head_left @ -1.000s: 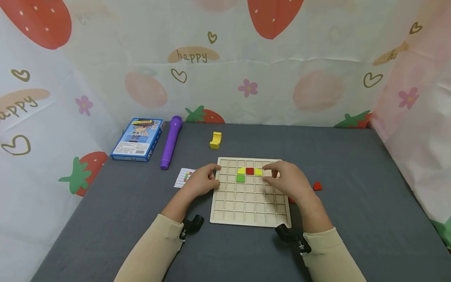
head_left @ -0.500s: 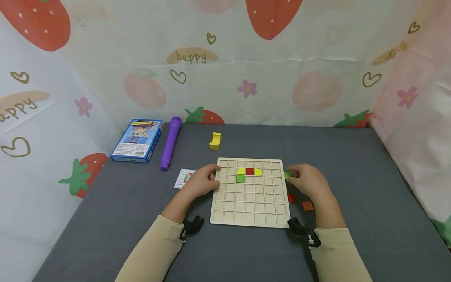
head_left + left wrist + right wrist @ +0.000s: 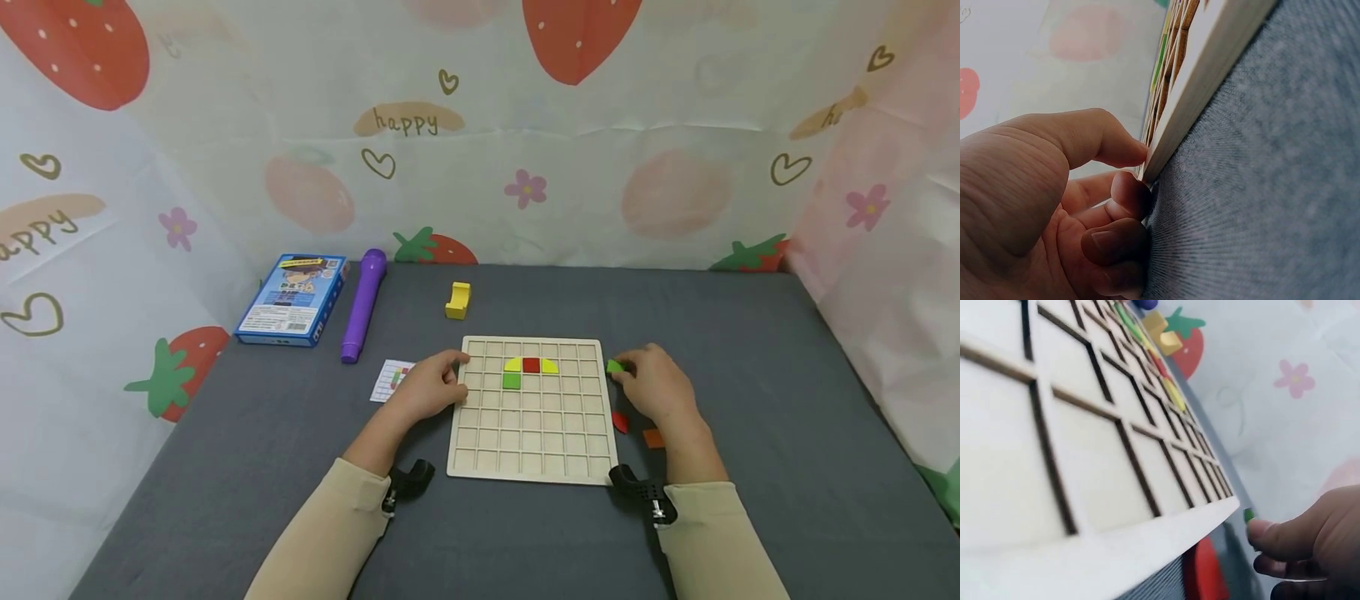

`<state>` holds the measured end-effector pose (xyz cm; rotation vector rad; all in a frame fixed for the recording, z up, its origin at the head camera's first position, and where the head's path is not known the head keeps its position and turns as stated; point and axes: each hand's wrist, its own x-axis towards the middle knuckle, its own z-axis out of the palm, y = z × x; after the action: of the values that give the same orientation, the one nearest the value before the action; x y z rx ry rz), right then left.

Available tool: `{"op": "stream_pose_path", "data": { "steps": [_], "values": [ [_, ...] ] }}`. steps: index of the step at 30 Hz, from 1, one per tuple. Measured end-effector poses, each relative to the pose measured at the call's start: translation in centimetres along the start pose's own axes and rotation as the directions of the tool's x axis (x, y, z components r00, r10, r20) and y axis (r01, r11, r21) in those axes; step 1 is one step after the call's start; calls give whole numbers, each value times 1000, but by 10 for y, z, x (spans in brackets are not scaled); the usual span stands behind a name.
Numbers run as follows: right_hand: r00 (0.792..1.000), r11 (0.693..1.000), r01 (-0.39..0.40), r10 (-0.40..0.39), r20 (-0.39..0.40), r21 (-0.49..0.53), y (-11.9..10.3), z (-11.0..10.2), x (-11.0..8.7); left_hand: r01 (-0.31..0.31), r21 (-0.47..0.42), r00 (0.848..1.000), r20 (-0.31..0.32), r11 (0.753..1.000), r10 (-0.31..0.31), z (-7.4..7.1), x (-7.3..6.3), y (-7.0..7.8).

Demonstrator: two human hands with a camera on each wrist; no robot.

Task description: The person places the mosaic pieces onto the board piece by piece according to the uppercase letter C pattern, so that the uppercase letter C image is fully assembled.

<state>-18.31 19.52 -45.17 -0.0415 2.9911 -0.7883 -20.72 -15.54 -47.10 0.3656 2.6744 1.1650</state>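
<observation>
A pale wooden grid board point(image 3: 532, 433) lies flat on the grey cloth. Set in its upper rows are a red square tile point(image 3: 531, 365), a yellow rounded tile point(image 3: 513, 365) and another yellow rounded tile point(image 3: 550, 367) on either side, and a green square tile point(image 3: 512, 381) below. My left hand point(image 3: 427, 385) holds the board's left edge, its thumb against the rim in the left wrist view. Just off the right edge, my right hand point(image 3: 660, 383) pinches a small green tile point(image 3: 614, 367) between thumb and forefinger; the fingers partly hide its shape.
A red tile point(image 3: 620, 422) and an orange tile point(image 3: 654, 438) lie right of the board. A printed pattern card point(image 3: 388, 381) sits behind my left hand. Farther back are a blue box point(image 3: 291, 298), a purple microphone point(image 3: 365, 304) and a yellow block point(image 3: 458, 300).
My right hand has moved right, off the board to the tiles beside it, and has taken hold of a green tile. The left hand stays at the board's left edge.
</observation>
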Motion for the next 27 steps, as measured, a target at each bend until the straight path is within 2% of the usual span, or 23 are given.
{"op": "stream_pose_path", "data": {
  "steps": [6, 13, 20, 27],
  "values": [
    [999, 997, 27, -25, -36, 77, -15, -10, -5, -18, 1, 1000, -5, 1000, 18, 0, 1, 0],
    [990, 985, 134, -129, -47, 113, -41, -15, -11, -22, -6, 1000, -6, 1000, 22, -1, 0, 0],
    [975, 962, 222, -219, -36, 161, -65, -4, -14, -18, -9, 1000, -13, 1000, 18, -1, 0, 2],
    [959, 950, 280, -283, 1, 139, -82, 13, -18, -18, -13, 1000, -11, 1000, 18, -1, -1, 1]
  ]
}}
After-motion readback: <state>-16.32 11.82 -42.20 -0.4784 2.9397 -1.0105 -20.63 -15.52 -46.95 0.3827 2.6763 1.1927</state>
